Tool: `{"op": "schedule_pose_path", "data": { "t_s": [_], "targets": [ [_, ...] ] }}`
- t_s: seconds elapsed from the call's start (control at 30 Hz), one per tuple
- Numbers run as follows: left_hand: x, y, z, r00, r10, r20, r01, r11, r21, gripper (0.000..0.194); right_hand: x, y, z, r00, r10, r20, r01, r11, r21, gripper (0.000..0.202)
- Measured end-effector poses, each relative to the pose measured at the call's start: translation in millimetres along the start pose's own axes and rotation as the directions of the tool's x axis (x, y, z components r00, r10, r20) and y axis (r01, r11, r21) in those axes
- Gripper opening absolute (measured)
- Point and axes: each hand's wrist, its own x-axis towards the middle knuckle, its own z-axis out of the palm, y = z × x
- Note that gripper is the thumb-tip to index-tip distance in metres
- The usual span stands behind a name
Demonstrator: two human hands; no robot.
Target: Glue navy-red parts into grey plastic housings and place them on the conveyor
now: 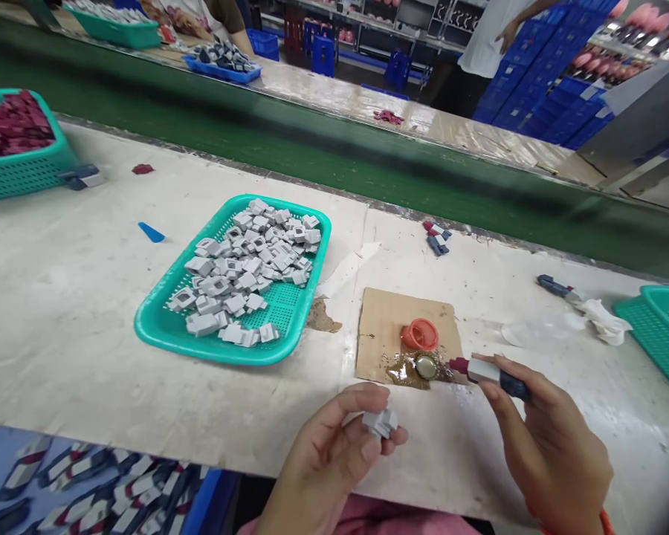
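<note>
Between the thumb and fingers of my left hand (pixel 334 453) is a small grey plastic piece (pixel 380 423), held just above the near table edge. My right hand (pixel 560 442) grips a three-coloured plastic part (pixel 484 371), dark blue at the palm end, grey in the middle, maroon at the tip. That maroon tip points left, close to a small round metal cap (pixel 426 366); whether they touch I cannot tell. The cap lies in a brown wet patch on a cardboard sheet (pixel 382 312), beside an orange-red plastic cup (pixel 422 334).
Left of the cardboard stands a green basket (pixel 293 338) of grey pieces. Another basket (pixel 19 174) holds maroon parts. A blue bin (pixel 205 499) of assembled parts sits lower left. A green conveyor (pixel 312 167) runs behind; people are beyond it. Crumpled tissue (pixel 605 321) lies right.
</note>
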Motion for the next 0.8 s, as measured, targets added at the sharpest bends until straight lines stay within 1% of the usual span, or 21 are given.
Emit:
{"op": "schedule_pose_path", "data": {
  "t_s": [0.1, 0.17, 0.2, 0.3, 0.37, 0.47, 0.53, 0.6, 0.67, 0.8],
  "targets": [
    [2, -5, -1.7, 0.998, 0.063, -0.016, -0.063, 0.997, -0.049, 0.021, -6, 0, -1, 0.995, 0.087, -0.059, -0.081, 0.992, 0.095, 0.029],
    [4, -6, -2.6, 0.998, 0.07, -0.003, -0.07, 0.994, -0.082, 0.021, -8, 1, -1, 0.991, 0.113, -0.077, -0.1, 0.983, 0.156, 0.028],
    [5, -7, -2.7, 0.998, 0.065, 0.005, -0.064, 0.993, -0.095, 0.022, -8, 1, -1, 0.991, 0.114, -0.069, -0.103, 0.983, 0.152, 0.027],
    [6, -5, -2.0, 0.999, 0.039, 0.034, -0.034, 0.992, -0.118, 0.03, -8, 4, 1, 0.993, 0.118, -0.014, -0.118, 0.993, 0.024, 0.024],
    [5, -4, -0.7, 0.999, 0.024, 0.039, -0.019, 0.992, -0.124, 0.029, -7, 2, 3, 0.986, 0.168, -0.021, -0.168, 0.986, 0.002, 0.025],
    [4, -5, 1.7, 0.999, 0.033, 0.008, -0.032, 0.993, -0.114, 0.028, -7, -12, 2, 0.959, 0.27, -0.092, -0.255, 0.956, 0.148, 0.026],
    [4, -7, 3.3, 0.998, 0.063, -0.023, -0.065, 0.993, -0.095, 0.027, -7, -27, -1, 0.94, 0.326, -0.099, -0.292, 0.921, 0.256, 0.023],
    [4, -9, 4.8, 0.994, 0.088, -0.059, -0.092, 0.994, -0.061, 0.025, -8, -40, -4, 0.935, 0.351, -0.058, -0.311, 0.886, 0.343, 0.021],
    [4, -10, 5.9, 0.991, 0.097, -0.092, -0.1, 0.995, -0.024, 0.025, -11, -49, -6, 0.937, 0.349, -0.003, -0.319, 0.859, 0.4, 0.02],
    [3, -11, 7.0, 0.988, 0.083, -0.132, -0.08, 0.996, 0.031, 0.03, -16, -56, -4, 0.942, 0.328, 0.072, -0.32, 0.81, 0.491, 0.023]
  ]
}}
